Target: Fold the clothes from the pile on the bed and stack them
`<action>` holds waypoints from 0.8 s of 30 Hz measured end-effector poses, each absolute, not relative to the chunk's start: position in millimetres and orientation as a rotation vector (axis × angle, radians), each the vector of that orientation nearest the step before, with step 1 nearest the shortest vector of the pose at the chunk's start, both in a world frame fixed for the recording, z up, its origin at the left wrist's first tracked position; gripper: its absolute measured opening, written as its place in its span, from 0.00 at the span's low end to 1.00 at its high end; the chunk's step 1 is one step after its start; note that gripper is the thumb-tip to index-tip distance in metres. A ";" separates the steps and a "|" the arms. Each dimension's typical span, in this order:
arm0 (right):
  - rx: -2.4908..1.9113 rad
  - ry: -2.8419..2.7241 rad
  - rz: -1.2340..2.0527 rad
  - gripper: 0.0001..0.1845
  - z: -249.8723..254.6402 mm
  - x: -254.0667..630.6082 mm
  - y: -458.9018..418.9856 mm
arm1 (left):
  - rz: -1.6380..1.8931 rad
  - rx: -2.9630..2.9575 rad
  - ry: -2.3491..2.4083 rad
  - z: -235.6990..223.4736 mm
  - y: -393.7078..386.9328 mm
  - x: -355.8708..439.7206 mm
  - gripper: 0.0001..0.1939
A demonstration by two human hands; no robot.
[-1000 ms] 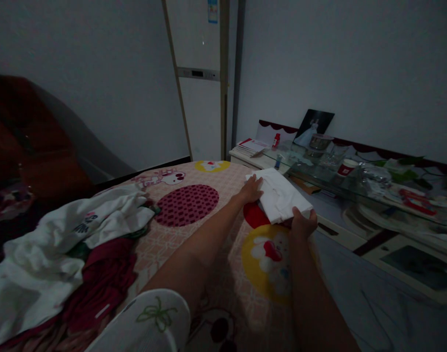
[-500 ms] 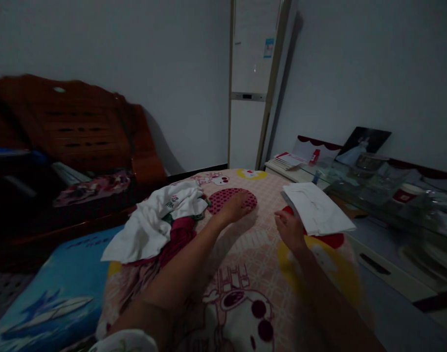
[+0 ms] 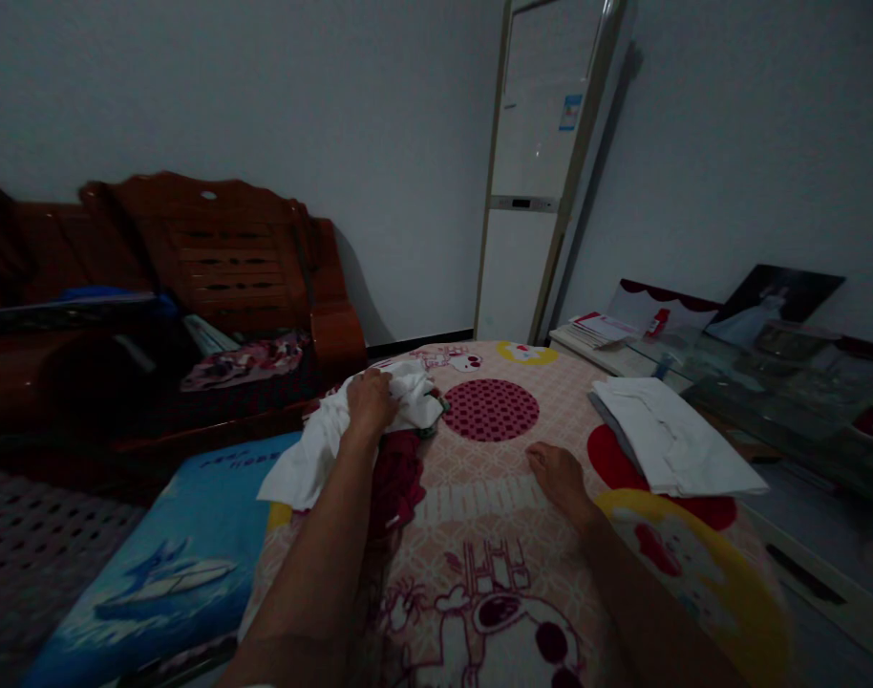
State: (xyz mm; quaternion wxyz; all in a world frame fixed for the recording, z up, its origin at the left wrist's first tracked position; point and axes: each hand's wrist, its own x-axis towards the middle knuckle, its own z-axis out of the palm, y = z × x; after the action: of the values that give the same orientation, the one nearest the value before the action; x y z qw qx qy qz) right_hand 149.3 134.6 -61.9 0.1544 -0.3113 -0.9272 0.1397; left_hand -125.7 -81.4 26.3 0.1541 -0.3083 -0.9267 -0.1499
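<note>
Head view. Left hand (image 3: 371,401): laid over a crumpled white garment (image 3: 311,459) at the left side of the worktop (image 3: 472,473); fingers against the fabric, though in this dim light I cannot tell whether they grip it or merely rest. Right hand (image 3: 557,476): just above or upon the worktop's middle, fingers loosely curled, released, nothing held.

Item: maroon garment (image 3: 399,478), bunched, beside the white one and partly beneath it. Item: folded white garment (image 3: 676,435), flat, at the worktop's right edge, a grey layer showing along its near-left side. Item: worktop covering, pink, printed with cartoon figures, a maroon checked oval and yellow and red rounds.

Surroundings: blue panel (image 3: 164,545) with a boat picture, lower left; carved wooden settee (image 3: 228,258); floor-standing air conditioner (image 3: 522,248); photograph (image 3: 773,306) and small red bottle (image 3: 656,323), right.
</note>
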 end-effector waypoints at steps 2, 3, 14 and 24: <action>-0.839 -2.639 0.452 0.14 -65.6 152.4 137.3 | -0.448 -0.850 -2.648 30.8 -90.5 -134.6 0.24; -0.817 -2.631 0.481 0.15 -67.0 153.7 138.6 | -0.464 -0.821 -2.643 34.0 -94.8 -137.6 0.25; -0.790 -2.568 0.639 0.14 -70.2 156.5 141.2 | -0.461 -0.565 -2.861 58.9 -121.3 -142.4 0.14; -0.542 -2.076 1.628 0.24 -55.2 143.6 105.4 | -1.515 -1.219 -2.515 35.3 -6.6 -41.4 0.09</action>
State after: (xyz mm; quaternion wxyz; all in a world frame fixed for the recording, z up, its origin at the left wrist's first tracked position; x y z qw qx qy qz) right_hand 143.6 105.4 -55.2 0.2220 -0.1961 -0.7516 0.5894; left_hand -41.4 -6.6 35.3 -0.0186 -0.3834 -0.7910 -0.4764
